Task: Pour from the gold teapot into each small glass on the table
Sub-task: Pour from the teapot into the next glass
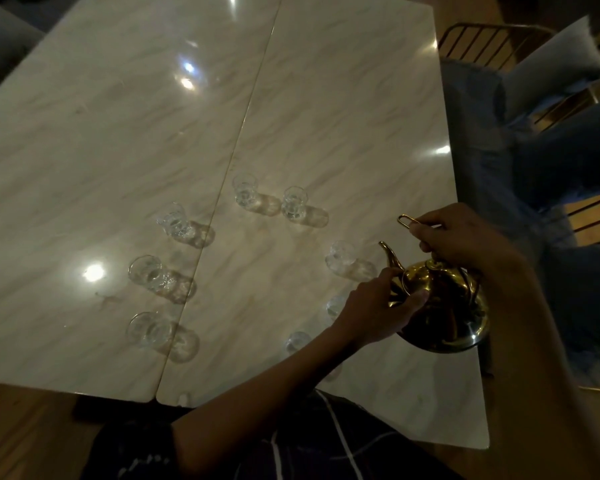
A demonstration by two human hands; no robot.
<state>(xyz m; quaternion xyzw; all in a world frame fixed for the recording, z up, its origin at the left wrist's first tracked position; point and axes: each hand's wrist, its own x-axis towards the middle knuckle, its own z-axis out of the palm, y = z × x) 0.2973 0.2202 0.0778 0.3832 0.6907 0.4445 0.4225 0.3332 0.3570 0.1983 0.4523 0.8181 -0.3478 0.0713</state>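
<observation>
left hand (381,303) cups the teapot (444,306) body, right hand (465,237) grips its handle; that left forearm could knock the glasses (298,341) beneath it.

Teapot (444,306) right of glasses (245,190)

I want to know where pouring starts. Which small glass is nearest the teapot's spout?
The glass just left of the spout of the gold teapot, uppermost in the right-hand column. All other glasses stand farther from the spout tip.
</observation>
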